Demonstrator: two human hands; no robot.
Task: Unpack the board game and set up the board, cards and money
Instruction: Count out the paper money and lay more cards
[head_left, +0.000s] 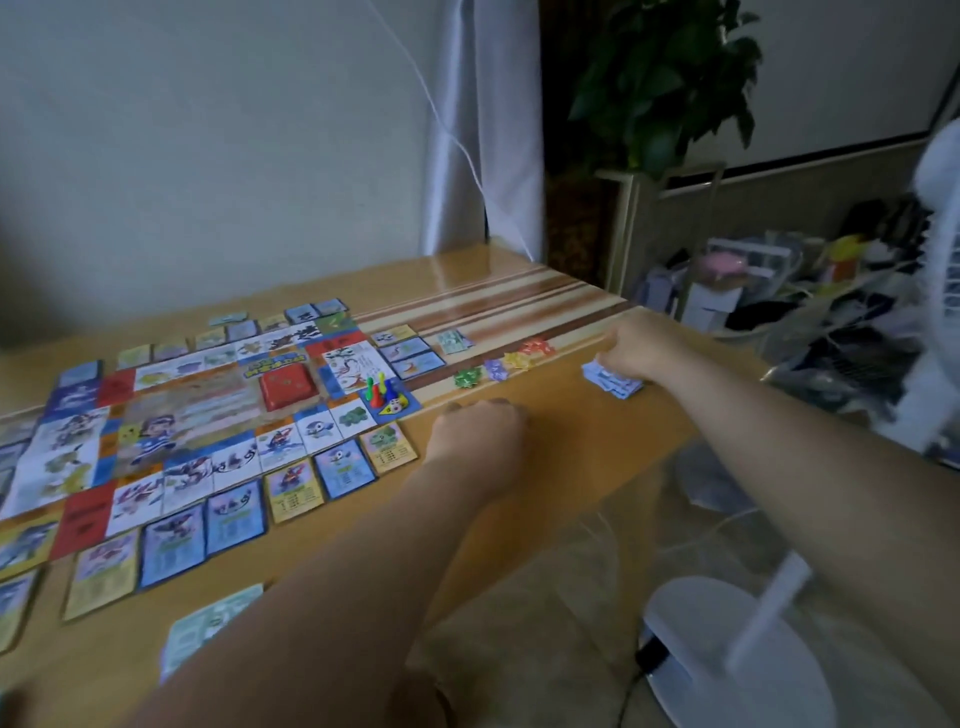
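Head view looks down along a wooden bench (571, 441) where the game board (171, 415) lies unfolded and flat on the left half. Property cards (343, 467) sit face up in rows just outside the board's near edge and its far edge. A red block (285, 387), which may be a card deck, rests near the middle of the board. On the blue corner square nearest the hands stand a few coloured pawns (378, 389), with a die (397, 407) just beside them. Past that corner, along the striped part of the bench, four small heaps lie in a slanting line: a green pile (467, 376), a purple pile (496, 369), a yellow pile (519, 359) and a red pile (537, 347); they are too blurred to say what they are made of. The right hand (641, 345) reaches furthest out, near the bench's right edge, and its fingers pinch a stack of pale blue notes (615, 383) that touches the wood. The left hand (480, 428) rests knuckles up on the bench between the board's corner and the green pile, fingers curled under in a loose fist, with nothing that I can see in them. A pale teal card (208, 623) lies close to the near edge. On the floor to the right stands a white fan base (727, 649), and a leafy plant (665, 88) stands in the far corner.
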